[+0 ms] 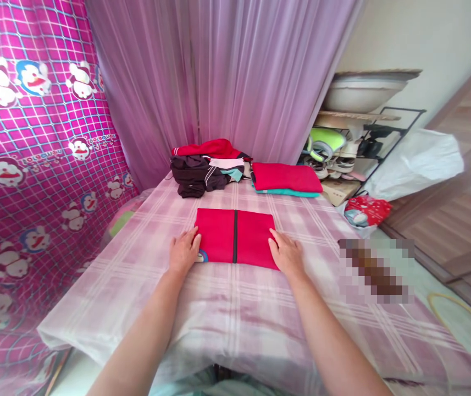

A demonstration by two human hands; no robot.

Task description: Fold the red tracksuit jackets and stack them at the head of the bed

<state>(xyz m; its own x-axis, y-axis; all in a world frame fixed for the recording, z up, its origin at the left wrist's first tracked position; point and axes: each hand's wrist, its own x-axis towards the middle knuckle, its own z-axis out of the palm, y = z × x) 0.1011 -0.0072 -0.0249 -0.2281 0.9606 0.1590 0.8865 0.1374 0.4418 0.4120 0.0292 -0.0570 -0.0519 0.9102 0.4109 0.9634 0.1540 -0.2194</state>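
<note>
A red jacket (216, 234) lies folded into a flat rectangle on the checked cloth, its dark zip running down the middle and part of a round blue emblem showing at its lower left corner. My left hand (183, 252) rests at the left edge, fingers stretched out and touching the fabric. At the opposite edge, my right hand (288, 254) lies with its fingertips on the red cloth and its fingers apart. Neither hand shows a grip on the jacket, which stays flat between them.
Behind the jacket are a loose heap of dark and red clothes (192, 171) and a folded red and teal stack (287, 179). A shoe rack (342, 157) with basins stands back right. A pixelated patch (373, 269) covers something at the table's right side.
</note>
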